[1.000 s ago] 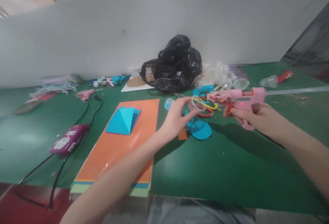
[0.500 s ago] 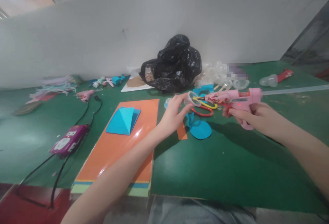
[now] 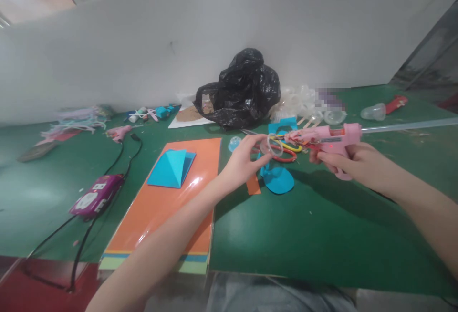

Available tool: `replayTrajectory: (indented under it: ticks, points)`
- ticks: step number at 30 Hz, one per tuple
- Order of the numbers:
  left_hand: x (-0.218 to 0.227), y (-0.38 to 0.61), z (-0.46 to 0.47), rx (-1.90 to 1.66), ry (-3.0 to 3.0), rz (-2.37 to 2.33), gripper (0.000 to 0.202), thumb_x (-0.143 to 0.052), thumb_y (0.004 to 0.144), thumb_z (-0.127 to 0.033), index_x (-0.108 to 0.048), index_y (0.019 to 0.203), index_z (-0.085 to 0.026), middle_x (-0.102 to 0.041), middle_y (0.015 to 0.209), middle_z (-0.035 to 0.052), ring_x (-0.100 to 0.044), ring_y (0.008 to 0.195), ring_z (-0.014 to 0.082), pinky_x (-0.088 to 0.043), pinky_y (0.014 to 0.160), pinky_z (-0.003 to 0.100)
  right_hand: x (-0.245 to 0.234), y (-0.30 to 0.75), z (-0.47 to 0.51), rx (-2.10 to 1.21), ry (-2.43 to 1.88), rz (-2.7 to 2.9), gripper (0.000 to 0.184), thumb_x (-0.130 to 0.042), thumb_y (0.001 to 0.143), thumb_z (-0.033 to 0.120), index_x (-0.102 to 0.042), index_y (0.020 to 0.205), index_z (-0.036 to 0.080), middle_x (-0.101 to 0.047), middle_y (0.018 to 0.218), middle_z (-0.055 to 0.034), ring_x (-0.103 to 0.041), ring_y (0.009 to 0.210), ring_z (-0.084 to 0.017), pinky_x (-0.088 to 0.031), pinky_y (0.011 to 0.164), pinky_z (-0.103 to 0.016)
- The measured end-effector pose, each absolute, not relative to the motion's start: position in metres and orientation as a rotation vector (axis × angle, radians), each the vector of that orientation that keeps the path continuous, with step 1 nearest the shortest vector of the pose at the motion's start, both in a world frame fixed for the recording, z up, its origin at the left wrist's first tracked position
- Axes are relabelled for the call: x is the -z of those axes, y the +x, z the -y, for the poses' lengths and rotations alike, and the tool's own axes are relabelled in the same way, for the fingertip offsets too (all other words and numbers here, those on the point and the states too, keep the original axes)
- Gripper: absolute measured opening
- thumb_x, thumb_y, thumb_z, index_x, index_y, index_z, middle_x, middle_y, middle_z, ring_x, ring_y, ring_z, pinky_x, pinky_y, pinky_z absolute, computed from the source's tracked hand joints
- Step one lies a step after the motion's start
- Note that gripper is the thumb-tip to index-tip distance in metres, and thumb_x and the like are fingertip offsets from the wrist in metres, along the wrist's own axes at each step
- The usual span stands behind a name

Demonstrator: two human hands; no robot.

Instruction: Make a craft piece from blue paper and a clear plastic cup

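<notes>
My left hand (image 3: 246,158) is closed on a small clear plastic cup (image 3: 275,146), its round rim turned towards the right. In my right hand (image 3: 352,159) is a pink hot glue gun (image 3: 334,140), pointing left, with its nozzle at the cup's rim. A long clear glue stick (image 3: 408,125) sticks out of the gun's back end. Behind and below the cup lie scissors with red and yellow handles (image 3: 288,158), partly hidden. Close by are a round blue paper piece (image 3: 279,180), an orange strip (image 3: 254,184) and a small blue round thing (image 3: 234,144).
Orange sheets (image 3: 171,216) carry a folded blue paper (image 3: 171,168) at left. A purple power strip (image 3: 96,196) with black cables and another pink glue gun (image 3: 119,133) lie further left. A black plastic bag (image 3: 246,92) and clear plastic cups (image 3: 298,102) stand along the wall.
The clear cup in my left hand has turned and shifted slightly right and down along the nozzle. My right hand and the glue gun have barely moved.
</notes>
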State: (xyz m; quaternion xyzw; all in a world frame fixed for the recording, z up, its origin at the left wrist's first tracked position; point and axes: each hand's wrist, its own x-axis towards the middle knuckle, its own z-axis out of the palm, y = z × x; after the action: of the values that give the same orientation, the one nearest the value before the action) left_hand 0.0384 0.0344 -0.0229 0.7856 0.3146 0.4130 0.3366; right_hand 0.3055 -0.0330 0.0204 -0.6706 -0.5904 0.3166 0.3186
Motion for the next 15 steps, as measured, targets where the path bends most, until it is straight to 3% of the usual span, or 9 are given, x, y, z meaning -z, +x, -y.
replayTrajectory:
  ticks: [5, 15]
  points:
    - [0.024, 0.037, -0.036, -1.089, 2.061, -0.773, 0.038, -0.069, 0.095, -0.026, -0.060, 0.131, -0.018, -0.067, 0.131, 0.0139, -0.068, 0.118, 0.0220, -0.057, 0.107, 0.043, -0.017, 0.309, 0.032, -0.812, -1.756, 1.567, 0.044, -0.067, 0.065, 0.067, -0.053, 0.053, 0.028, -0.047, 0.049, 0.0026, -0.047, 0.048, -0.018, -0.045, 0.050, -0.033]
    - [0.023, 0.034, -0.039, -1.201, 2.137, -0.866, 0.033, -0.070, 0.095, -0.024, -0.060, 0.126, -0.021, -0.067, 0.129, 0.0112, -0.071, 0.115, 0.0217, -0.059, 0.105, 0.042, -0.008, 0.315, 0.031, -0.657, -1.782, 1.597, 0.056, -0.068, 0.064, 0.077, -0.051, 0.046, 0.027, -0.050, 0.047, 0.0006, -0.046, 0.046, -0.018, -0.045, 0.046, -0.032]
